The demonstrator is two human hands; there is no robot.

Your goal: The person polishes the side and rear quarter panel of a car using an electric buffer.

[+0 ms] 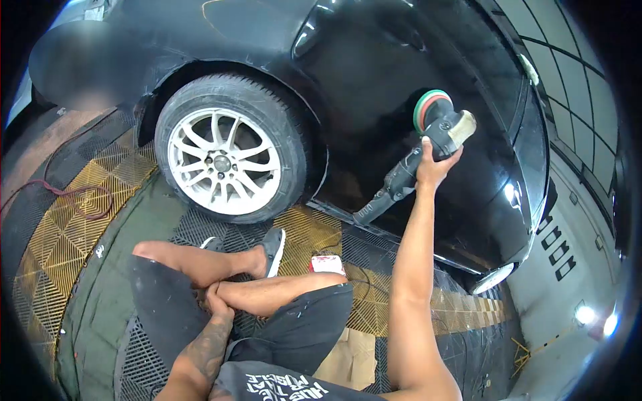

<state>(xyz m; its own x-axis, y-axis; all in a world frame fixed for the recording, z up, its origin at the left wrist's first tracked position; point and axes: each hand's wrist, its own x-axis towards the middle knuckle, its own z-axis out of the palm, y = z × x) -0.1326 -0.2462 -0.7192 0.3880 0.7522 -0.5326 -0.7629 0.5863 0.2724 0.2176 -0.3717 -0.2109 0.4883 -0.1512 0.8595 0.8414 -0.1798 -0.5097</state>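
Note:
My right hand [438, 166] is wrapped around the body of a black car polisher [401, 175], below its head. The polisher's green and orange round pad [428, 110] rests on the glossy black car door [374, 80], and its handle slants down to the lower left. My left hand [217, 302] lies low against my crossed shins [267, 294]. Its fingers are mostly hidden there, so I cannot see whether they grip anything.
A white spoked wheel [224, 160] stands left of the door. On the slatted floor mats are a red and white item [326, 264], cardboard [348, 361], a green cloth [114, 301] and a red cord [80, 194]. Work lights [585, 314] shine at right. A blurred shape is at upper left.

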